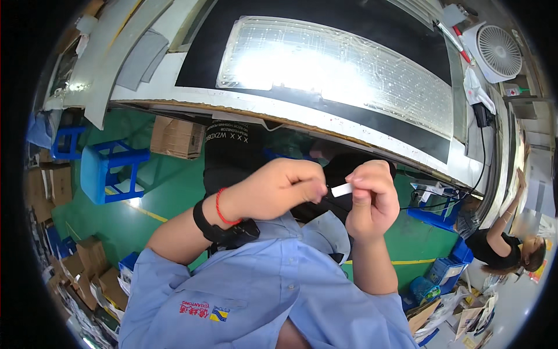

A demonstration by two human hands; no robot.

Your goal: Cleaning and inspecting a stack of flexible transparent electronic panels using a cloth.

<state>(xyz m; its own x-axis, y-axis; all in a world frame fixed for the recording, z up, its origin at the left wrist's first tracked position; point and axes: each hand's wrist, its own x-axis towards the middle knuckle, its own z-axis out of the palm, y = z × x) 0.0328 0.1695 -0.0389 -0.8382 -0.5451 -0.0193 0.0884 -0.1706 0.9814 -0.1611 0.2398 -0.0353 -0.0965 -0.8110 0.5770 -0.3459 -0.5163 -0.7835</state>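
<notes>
Both hands are raised over my lap, just in front of the bench edge. My right hand (372, 200) is closed, with a small white strip (342, 190) pinched between thumb and fingers. The strip's free end points at my left hand (279, 189), whose thumb and fingertips are pressed together close to it. Whatever lies in the left fingertips is too small and blurred to make out. A black watch (235, 232) and a red cord (220, 206) circle my left wrist.
Ahead, a bright clear sheet with fine patterns (401, 81) lies on a black mat (200, 64) on the workbench (232, 99). A white fan (499, 52) stands at the far right. Blue stools (107, 168) and a cardboard box (177, 137) are left; another person (494, 247) is right.
</notes>
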